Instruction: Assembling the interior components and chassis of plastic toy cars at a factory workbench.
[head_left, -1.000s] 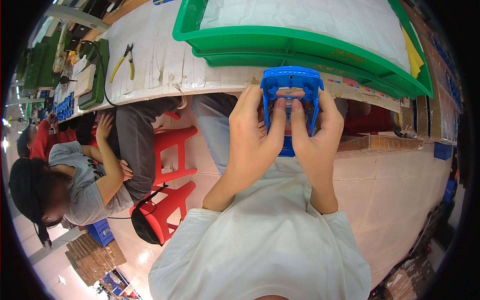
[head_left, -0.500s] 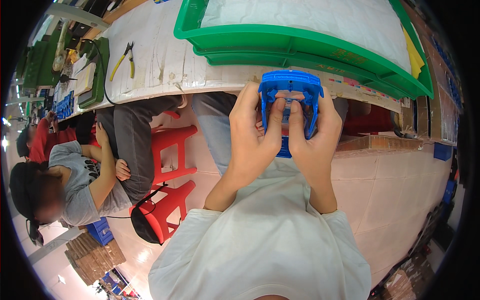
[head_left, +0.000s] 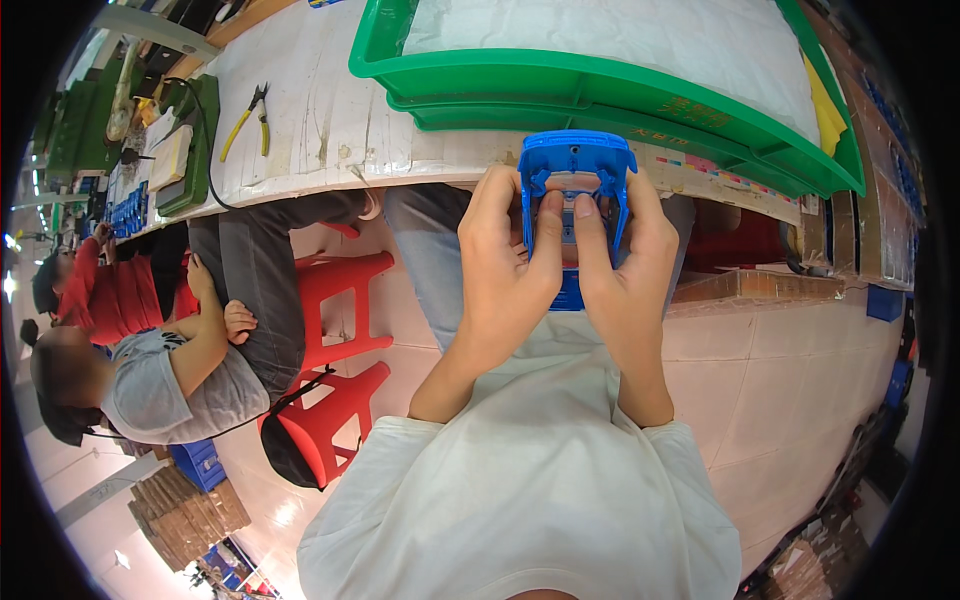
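Near the desk (head_left: 300, 130), a blue toy-car body shell (head_left: 575, 148) is gripped between the left hand (head_left: 505, 275) and the right hand (head_left: 635, 270), its sides apparently braced from outside, leaving both thumbs (head_left: 548, 238) free inside.

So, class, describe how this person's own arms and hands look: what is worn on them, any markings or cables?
The left hand and right hand are bare, without gloves. No watch, bracelet, cable or marking shows on the forearms, which are uncovered. The loose, whitish sleeves are short and plain, part of a matching shirt.
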